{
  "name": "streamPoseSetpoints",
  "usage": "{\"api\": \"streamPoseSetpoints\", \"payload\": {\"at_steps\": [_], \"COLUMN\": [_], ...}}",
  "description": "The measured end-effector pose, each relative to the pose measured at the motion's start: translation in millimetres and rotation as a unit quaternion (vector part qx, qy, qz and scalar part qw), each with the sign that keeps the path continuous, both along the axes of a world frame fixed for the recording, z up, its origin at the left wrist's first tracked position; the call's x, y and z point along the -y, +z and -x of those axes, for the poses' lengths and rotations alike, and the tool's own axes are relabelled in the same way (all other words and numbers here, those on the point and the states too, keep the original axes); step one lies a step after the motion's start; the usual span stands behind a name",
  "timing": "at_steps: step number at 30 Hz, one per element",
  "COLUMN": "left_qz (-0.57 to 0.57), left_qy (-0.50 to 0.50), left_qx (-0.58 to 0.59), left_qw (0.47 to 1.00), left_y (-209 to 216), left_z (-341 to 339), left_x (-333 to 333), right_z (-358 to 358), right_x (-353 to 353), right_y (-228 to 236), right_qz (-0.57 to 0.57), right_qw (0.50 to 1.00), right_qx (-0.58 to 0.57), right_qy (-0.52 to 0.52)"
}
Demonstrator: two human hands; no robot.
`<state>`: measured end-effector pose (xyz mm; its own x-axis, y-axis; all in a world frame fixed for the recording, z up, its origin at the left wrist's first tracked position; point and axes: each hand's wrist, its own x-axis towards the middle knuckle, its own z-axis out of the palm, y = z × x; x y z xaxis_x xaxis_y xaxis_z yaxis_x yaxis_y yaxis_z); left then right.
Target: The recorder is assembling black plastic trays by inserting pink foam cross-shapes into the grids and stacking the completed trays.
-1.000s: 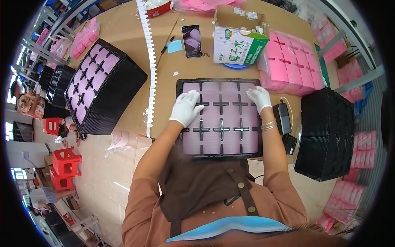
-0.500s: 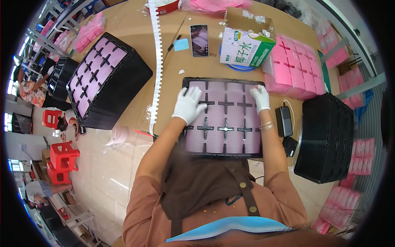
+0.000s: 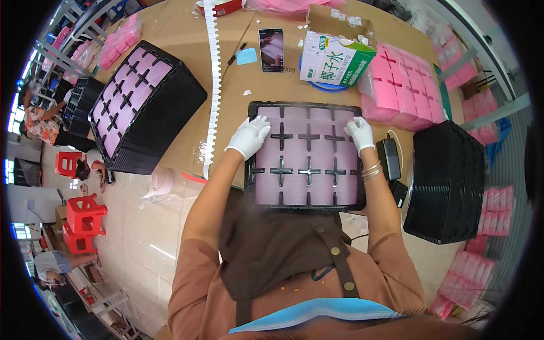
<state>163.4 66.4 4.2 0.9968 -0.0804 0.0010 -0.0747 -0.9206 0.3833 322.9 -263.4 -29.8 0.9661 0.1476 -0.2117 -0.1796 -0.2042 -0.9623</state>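
A black plastic tray (image 3: 309, 210) with cross-shaped dividers lies flat on the table in front of me. Pale lilac pieces (image 3: 294, 190) fill its compartments; I cannot make out their material. Both my hands wear white gloves. My left hand (image 3: 250, 137) rests over the tray's left rim near the far corner, fingers stretched out onto the lilac surface. At the far right corner, my right hand (image 3: 360, 135) touches the tray's edge with slightly bent fingers. Neither hand holds anything that I can see.
A tall stack of black trays (image 3: 170, 116) with lilac pieces on top stands left, another black stack (image 3: 447, 184) right. Beyond are a phone (image 3: 271, 50), a cut-open carton (image 3: 334, 59), pink wrapped blocks (image 3: 402, 90) and a black power adapter (image 3: 389, 160). A white toothed strip (image 3: 215, 85) crosses the table.
My left hand has slid outward from the lilac surface to the tray's left rim. My right hand stays at the far right corner. The whole view has shifted slightly.
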Motion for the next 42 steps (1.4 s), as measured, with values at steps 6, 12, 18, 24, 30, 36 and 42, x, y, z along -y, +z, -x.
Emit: {"api": "streamPoseSetpoints", "payload": {"at_steps": [6,12,18,24,30,36,42], "left_qz": [-0.019,-0.080,0.031,0.094,0.097,0.011,-0.012], "left_qy": [-0.068,-0.088,-0.125,-0.092,-0.039,0.084,0.074], "left_qx": [0.079,0.097,0.069,0.056,0.071,0.012,-0.037], "left_qw": [0.994,0.988,0.989,0.990,0.992,0.996,0.996], "left_y": [21.1,15.2,17.6,17.3,13.6,26.9,41.6], "left_z": [19.9,31.5,53.0,55.6,74.1,57.0,68.8], "left_x": [65.3,82.7,78.1,72.4,61.8,92.9,96.5], "right_z": [67.5,101.2,115.1,105.6,100.1,130.4,156.3], "right_x": [-42.0,-37.1,-14.8,-0.3,21.6,2.8,0.6], "right_y": [34.6,37.4,30.5,22.4,10.0,48.6,67.7], "right_qz": [0.015,0.205,0.182,0.095,0.046,0.351,0.434], "right_qw": [0.994,0.939,0.953,0.982,0.994,0.879,0.831], "right_qx": [0.068,0.205,0.161,0.106,0.042,0.248,0.243], "right_qy": [0.083,0.187,0.184,0.128,0.091,0.206,0.248]}}
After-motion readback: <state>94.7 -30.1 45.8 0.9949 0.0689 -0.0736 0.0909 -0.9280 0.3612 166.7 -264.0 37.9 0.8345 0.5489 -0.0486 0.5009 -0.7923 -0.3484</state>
